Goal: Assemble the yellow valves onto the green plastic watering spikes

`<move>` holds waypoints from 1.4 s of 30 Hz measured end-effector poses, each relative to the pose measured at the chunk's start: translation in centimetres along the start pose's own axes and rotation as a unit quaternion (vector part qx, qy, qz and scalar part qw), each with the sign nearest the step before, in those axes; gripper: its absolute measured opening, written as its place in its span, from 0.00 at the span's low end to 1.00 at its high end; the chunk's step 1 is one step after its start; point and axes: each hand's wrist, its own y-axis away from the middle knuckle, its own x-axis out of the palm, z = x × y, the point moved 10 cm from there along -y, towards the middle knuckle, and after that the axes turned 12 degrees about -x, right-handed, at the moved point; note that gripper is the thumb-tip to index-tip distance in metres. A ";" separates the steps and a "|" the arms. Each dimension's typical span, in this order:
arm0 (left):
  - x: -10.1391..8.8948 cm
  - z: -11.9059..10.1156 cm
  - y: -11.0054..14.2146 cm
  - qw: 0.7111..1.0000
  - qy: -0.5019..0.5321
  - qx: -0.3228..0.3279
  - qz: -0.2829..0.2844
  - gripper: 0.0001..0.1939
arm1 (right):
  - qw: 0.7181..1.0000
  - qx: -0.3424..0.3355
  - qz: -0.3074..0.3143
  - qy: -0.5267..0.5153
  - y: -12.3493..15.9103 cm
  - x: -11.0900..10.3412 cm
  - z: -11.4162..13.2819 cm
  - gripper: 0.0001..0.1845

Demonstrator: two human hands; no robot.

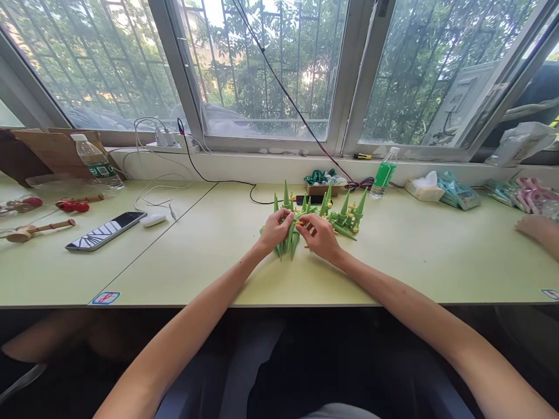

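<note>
My left hand (276, 231) is closed, thumb and fingers pinched around a green spiky piece (289, 243) whose long points hang down toward the table's front edge. Close on its right, my right hand (322, 235) has its fingertips pinched together at small yellow bits on that piece; what exactly they grip is too small to make out. Behind and between the hands stand more green pointed pieces (286, 195). To the right of my right hand is a cluster of green cones with yellow bits (347, 218), resting on the table.
A small open box (321, 189) with dark green items stands behind the hands. A green-labelled bottle (384, 173), a tissue pack (424, 188) and bagged goods (459, 191) line the back right. Leftward lie a phone (106, 231), cables and another bottle (99, 163). Another person's hand (539, 230) is at far right.
</note>
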 end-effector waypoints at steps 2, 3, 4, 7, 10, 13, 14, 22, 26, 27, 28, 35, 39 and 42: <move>0.0 -0.1 0.0 1.000 -0.007 0.001 -0.003 0.13 | 1.000 -0.002 0.007 -0.010 0.0 0.2 0.1 0.08; -0.1 -0.1 0.1 1.000 -0.011 0.002 -0.005 0.13 | 1.000 -0.002 0.009 -0.012 0.0 0.2 0.2 0.08; -0.1 -0.1 0.1 1.000 -0.013 0.003 -0.007 0.13 | 1.000 -0.002 0.011 -0.014 0.0 0.3 0.2 0.08; -0.2 -0.2 0.1 1.000 -0.018 0.016 -0.012 0.13 | 1.000 -0.004 0.017 -0.013 0.0 0.4 0.1 0.09; -0.3 -0.6 0.1 0.999 -0.032 0.037 -0.020 0.13 | 1.000 -0.004 0.020 -0.006 0.1 0.5 0.0 0.09; -0.4 -0.9 0.0 0.996 -0.058 0.059 -0.030 0.13 | 1.000 0.004 0.019 -0.005 0.2 0.6 -0.3 0.10; -0.4 -1.0 0.0 0.995 -0.071 0.068 -0.034 0.14 | 1.000 0.009 0.021 -0.006 0.2 0.6 -0.4 0.11; 0.2 -1.6 0.4 0.976 -0.179 0.115 -0.048 0.13 | 0.998 0.046 0.044 0.008 0.5 0.9 -0.9 0.17; 0.9 -2.0 1.0 0.965 -0.217 0.142 -0.042 0.16 | 0.996 0.061 0.050 0.033 0.5 0.7 -1.2 0.22; 1.0 -2.1 1.1 0.962 -0.225 0.148 -0.044 0.16 | 0.996 0.063 0.049 0.039 0.5 0.7 -1.2 0.22; 1.0 -2.1 1.1 0.960 -0.231 0.151 -0.045 0.17 | 0.996 0.065 0.047 0.044 0.5 0.6 -1.3 0.22; 1.3 -2.1 1.2 0.957 -0.238 0.159 -0.038 0.14 | 0.995 0.064 0.038 0.059 0.6 0.5 -1.5 0.22; 1.0 -2.2 1.2 0.957 -0.235 0.161 -0.050 0.13 | 0.996 0.079 0.036 0.037 0.7 0.5 -1.7 0.24; 0.9 -2.5 1.3 0.956 -0.232 0.169 -0.059 0.13 | 0.995 0.088 0.036 0.030 0.7 0.4 -1.7 0.25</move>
